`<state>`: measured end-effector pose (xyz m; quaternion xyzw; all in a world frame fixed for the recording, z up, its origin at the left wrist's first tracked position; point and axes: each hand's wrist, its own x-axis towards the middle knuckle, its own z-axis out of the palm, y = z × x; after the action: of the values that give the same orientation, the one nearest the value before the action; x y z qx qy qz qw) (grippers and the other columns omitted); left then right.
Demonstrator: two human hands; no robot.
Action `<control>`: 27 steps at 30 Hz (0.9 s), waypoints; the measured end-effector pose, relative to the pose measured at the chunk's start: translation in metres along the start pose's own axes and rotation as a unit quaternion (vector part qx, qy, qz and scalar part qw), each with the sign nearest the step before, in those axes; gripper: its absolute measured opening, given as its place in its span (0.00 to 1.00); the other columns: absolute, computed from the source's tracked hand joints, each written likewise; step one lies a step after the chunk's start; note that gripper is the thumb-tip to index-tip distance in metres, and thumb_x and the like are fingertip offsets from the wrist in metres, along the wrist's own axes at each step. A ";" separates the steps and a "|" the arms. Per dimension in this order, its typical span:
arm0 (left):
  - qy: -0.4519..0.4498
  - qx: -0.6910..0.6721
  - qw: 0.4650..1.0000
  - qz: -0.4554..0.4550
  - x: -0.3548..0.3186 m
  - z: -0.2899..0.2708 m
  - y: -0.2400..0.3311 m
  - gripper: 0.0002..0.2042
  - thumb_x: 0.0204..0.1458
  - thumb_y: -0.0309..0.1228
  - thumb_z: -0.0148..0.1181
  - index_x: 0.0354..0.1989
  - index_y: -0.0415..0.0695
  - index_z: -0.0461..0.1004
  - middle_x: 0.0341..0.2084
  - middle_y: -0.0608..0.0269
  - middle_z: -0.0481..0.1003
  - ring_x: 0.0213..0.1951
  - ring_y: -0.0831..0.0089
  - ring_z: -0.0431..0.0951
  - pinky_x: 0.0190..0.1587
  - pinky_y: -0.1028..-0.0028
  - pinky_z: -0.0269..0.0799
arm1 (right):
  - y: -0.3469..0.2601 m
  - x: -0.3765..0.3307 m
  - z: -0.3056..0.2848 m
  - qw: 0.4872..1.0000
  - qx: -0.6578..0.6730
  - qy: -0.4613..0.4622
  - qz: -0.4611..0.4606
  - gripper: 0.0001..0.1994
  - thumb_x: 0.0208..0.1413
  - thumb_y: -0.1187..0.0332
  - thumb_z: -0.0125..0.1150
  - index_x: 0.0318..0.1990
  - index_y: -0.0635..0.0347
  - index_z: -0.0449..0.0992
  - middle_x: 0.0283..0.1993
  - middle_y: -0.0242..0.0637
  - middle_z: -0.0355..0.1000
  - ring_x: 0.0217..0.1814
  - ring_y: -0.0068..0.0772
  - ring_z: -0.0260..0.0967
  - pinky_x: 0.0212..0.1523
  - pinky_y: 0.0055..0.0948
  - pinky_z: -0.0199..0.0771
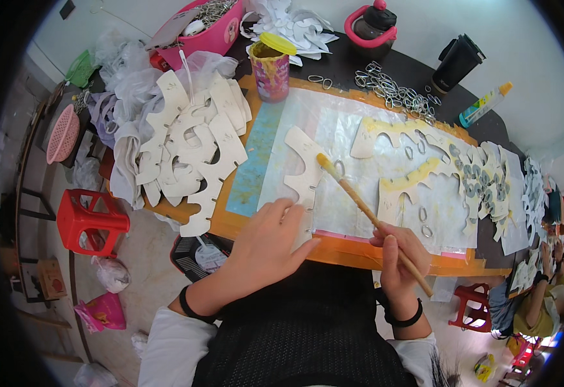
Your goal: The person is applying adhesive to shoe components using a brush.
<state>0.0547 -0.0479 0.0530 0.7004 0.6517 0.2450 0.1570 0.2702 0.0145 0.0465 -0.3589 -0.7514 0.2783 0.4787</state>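
Note:
My left hand (272,242) lies flat, thumb spread, over the lower end of a cream cut-out piece (300,145) with a scalloped edge. In my right hand (403,255) is a wooden glue brush (359,203), slanting up to the left. Its yellow-stained tip is close to the piece's upper right edge; I cannot tell if it touches. Right of it on the pale sheet (340,122), several yellow-smeared scalloped pieces (411,177) lie with loose oval metal rings (423,213) beside them. Beyond my left hand rests a pile of plain cut-out pieces (195,142).
A glue-streaked pink cup (271,80) stands at the sheet's far edge. Behind are a heap of metal rings (392,90), a black tumbler (457,64), a glue bottle (485,105) and a pink basket (214,29). A red stool (93,220) stands left. Another person (543,306) sits far right.

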 end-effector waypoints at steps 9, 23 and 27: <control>0.025 -0.045 0.995 0.081 -0.018 0.027 -0.006 0.19 0.45 0.27 0.63 0.46 0.36 0.68 0.38 0.50 0.69 0.39 0.53 0.73 0.42 0.64 0.70 | -0.013 0.002 0.007 0.983 -0.110 -0.069 -0.128 0.07 0.45 0.77 0.63 0.34 0.67 0.76 0.28 0.43 0.73 0.25 0.37 0.73 0.25 0.26 0.73; 0.106 -0.003 0.985 0.139 0.004 0.037 -0.030 0.15 0.44 0.29 0.64 0.40 0.37 0.71 0.47 0.50 0.71 0.48 0.53 0.71 0.54 0.58 0.64 | -0.004 -0.023 0.005 0.955 -0.167 -0.164 -0.183 0.15 0.42 0.81 0.63 0.42 0.70 0.75 0.41 0.47 0.71 0.37 0.42 0.75 0.35 0.31 0.77; 0.105 -0.002 0.987 0.125 0.003 0.039 -0.029 0.15 0.44 0.29 0.64 0.40 0.38 0.72 0.47 0.51 0.71 0.49 0.55 0.72 0.57 0.56 0.62 | 0.001 -0.033 0.004 0.955 -0.144 -0.177 -0.190 0.16 0.42 0.81 0.62 0.42 0.71 0.74 0.42 0.48 0.71 0.38 0.44 0.75 0.36 0.32 0.78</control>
<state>0.0519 -0.0386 0.0059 0.7468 0.5712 0.3358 0.0571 0.2763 -0.0117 0.0269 -0.2194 -0.9106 0.1303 0.3250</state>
